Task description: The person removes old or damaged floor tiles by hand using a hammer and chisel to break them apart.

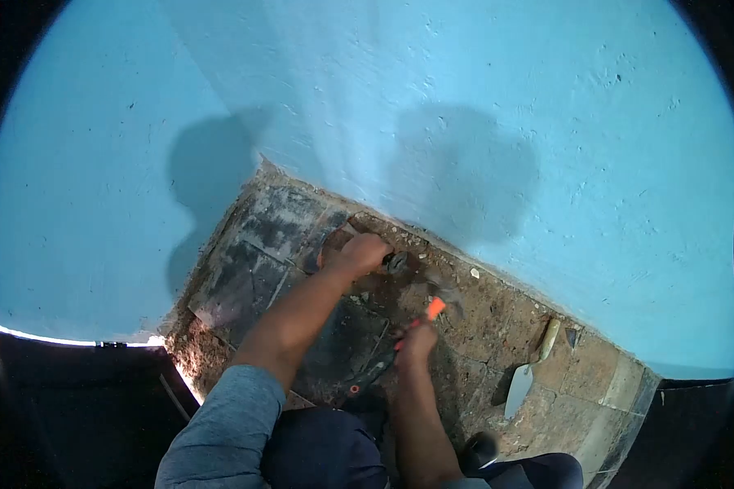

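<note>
My left hand [365,253] is closed low over the broken floor near the wall, around a dark object whose end shows at its right side; I cannot make out what it is. My right hand [417,341] grips a hammer by its black and orange handle [435,307]. The hammer's head, blurred by motion, is just above the orange part, to the right of my left hand. Around both hands lie loose rubble and brown dirt [457,285], with dark tiles [273,220] to the left.
A trowel [520,389] with a wooden handle lies on the floor at the right. Blue walls [497,106] meet behind the floor's far corner, with shadows on them. My knees [322,448] are at the bottom. A dark round object [481,448] stands near them.
</note>
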### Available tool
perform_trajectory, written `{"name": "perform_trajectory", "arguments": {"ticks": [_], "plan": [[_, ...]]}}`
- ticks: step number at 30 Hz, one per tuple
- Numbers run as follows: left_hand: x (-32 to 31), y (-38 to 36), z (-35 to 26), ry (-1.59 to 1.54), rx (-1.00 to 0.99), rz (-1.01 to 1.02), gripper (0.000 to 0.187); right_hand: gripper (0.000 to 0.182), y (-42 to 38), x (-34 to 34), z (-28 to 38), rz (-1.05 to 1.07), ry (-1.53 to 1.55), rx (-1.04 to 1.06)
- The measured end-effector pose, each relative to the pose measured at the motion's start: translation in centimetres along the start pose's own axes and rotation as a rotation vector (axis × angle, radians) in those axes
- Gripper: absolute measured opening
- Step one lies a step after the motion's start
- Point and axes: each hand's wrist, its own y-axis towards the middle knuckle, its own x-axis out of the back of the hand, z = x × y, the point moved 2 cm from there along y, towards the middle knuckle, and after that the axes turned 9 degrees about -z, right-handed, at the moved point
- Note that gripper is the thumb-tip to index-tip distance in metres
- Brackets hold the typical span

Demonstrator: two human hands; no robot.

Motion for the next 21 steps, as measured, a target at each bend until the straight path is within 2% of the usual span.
{"name": "perform_trajectory", "arguments": {"ticks": [2,5,7,9,11,14,16,18,21], "plan": [[-2.7,0.9,0.9,-0.004,-0.026,-0.047,0.021,0.031,0.1,2.1,3.0,-0.223,0.007,0.101],[-3.8,1.0,1.0,0.007,-0.022,-0.058,0.018,0.027,1.2,3.3,4.1,-0.554,0.175,0.189],[-3.4,1.5,0.8,0.008,-0.02,-0.075,0.017,0.029,-0.8,1.0,1.1,-0.502,0.218,0.139],[-2.8,1.5,0.9,-0.002,-0.034,-0.104,0.017,0.032,-4.2,-2.1,0.6,0.042,-0.284,-0.01],[-1.9,1.1,1.2,0.015,-0.06,-0.112,0.018,0.031,-3.0,-4.2,-2.8,0.339,-0.356,-0.166],[-0.5,0.7,1.4,-0.017,-0.039,-0.122,0.019,0.032,-6.2,-5.2,-3.9,0.362,-0.406,-0.036],[-1.0,0.2,1.4,-0.042,-0.038,-0.128,0.019,0.034,-7.8,-4.7,-2.1,0.348,-0.421,-0.042],[-1.8,0.7,1.5,-0.047,-0.065,-0.166,0.019,0.034,-7.5,-3.6,-0.9,0.302,-0.488,-0.014],[-1.9,1.6,2.0,-0.09,-0.06,-0.105,0.02,0.034,-4.6,-0.7,0.2,0.144,-0.457,-0.015]]}}
